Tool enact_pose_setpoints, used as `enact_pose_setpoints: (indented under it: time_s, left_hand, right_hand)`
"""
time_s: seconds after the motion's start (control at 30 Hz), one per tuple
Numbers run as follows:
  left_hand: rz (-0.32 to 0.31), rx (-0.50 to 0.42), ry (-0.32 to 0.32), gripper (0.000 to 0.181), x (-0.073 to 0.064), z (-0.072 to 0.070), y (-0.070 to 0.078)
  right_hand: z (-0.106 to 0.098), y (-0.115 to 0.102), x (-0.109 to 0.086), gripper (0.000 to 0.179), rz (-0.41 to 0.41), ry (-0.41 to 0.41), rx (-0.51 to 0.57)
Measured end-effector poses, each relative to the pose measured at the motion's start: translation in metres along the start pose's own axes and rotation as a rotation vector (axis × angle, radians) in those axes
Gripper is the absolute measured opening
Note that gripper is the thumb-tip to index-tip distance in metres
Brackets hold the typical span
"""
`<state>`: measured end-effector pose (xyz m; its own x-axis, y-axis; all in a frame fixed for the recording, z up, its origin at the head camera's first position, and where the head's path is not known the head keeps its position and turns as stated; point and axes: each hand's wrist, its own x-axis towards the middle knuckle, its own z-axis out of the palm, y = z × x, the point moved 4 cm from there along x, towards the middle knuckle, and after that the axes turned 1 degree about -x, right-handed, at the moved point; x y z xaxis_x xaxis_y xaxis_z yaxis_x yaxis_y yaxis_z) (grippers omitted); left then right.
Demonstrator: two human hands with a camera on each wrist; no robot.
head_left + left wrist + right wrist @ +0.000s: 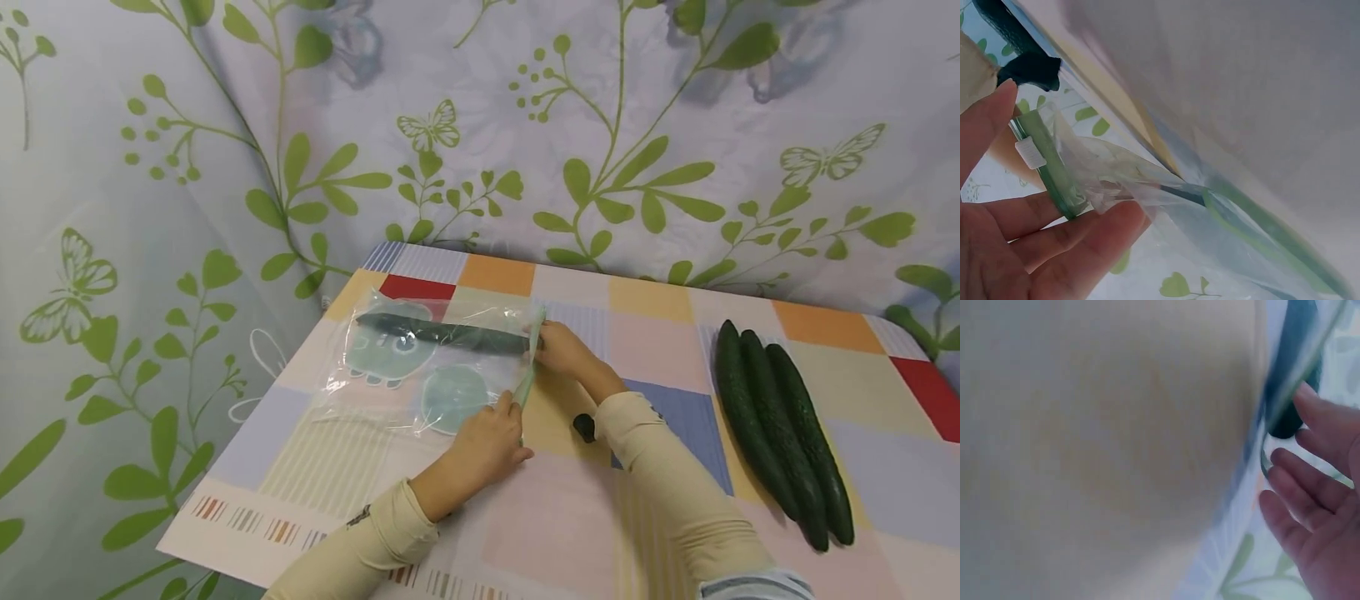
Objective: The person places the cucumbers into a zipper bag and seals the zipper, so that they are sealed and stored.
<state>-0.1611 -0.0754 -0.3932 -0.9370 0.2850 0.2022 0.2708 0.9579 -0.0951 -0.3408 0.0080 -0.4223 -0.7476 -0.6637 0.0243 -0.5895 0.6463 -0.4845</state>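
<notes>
A clear zip bag [480, 375] with pale green cartoon prints lies on the table, its green zip edge facing right. Inside it stretches a cucumber [450, 333], one end at the bag's mouth. My left hand [483, 442] holds the near end of the zip edge; in the left wrist view the green strip [1054, 169] with a white slider [1030, 152] runs between thumb and fingers. At the far end of the mouth, my right hand [564, 350] grips the bag's edge, thumb and forefinger beside the cucumber's end [1285, 428].
Three cucumbers [783, 433] lie side by side on the right of the table. A small dark piece [583, 427] sits by the right sleeve. The patchwork cloth [540, 517] covers the table, and a leaf-patterned curtain [480, 125] hangs behind it.
</notes>
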Motion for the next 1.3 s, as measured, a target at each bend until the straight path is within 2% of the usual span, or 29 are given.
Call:
enact_pose_setpoints:
  time_s: [0.17,0.37,0.5,0.67,0.87,1.07,1.3]
  left_hand:
    - [0.001,-0.058,-0.051,0.055,0.003,0.001,0.003]
    - [0.019,-0.08,-0.025,0.053,0.002,0.0,0.005]
    - [0.032,-0.07,-0.006,0.052,0.001,0.001,0.007]
    - [0.035,-0.04,0.045,0.053,0.001,0.0,0.01]
    - [0.03,0.004,0.1,0.059,0.001,-0.004,0.011]
    - [0.021,0.027,0.09,0.064,0.001,-0.005,0.011]
    - [0.026,0.054,0.132,0.07,0.002,-0.007,0.014]
  right_hand:
    - [-0.021,0.011,-0.023,0.058,0.052,-0.104,-0.023]
    - [-0.05,0.031,-0.055,0.069,0.113,-0.139,-0.039]
    - [-0.066,0.046,-0.081,0.073,0.171,-0.128,-0.022]
    - [-0.084,0.065,-0.117,0.075,0.254,-0.066,-0.013]
    - [-0.104,0.081,-0.162,0.083,0.415,-0.016,-0.072]
    - [-0.109,0.089,-0.196,0.089,0.568,-0.015,-0.114]
    - [-0.097,0.099,-0.219,0.09,0.661,-0.06,-0.101]
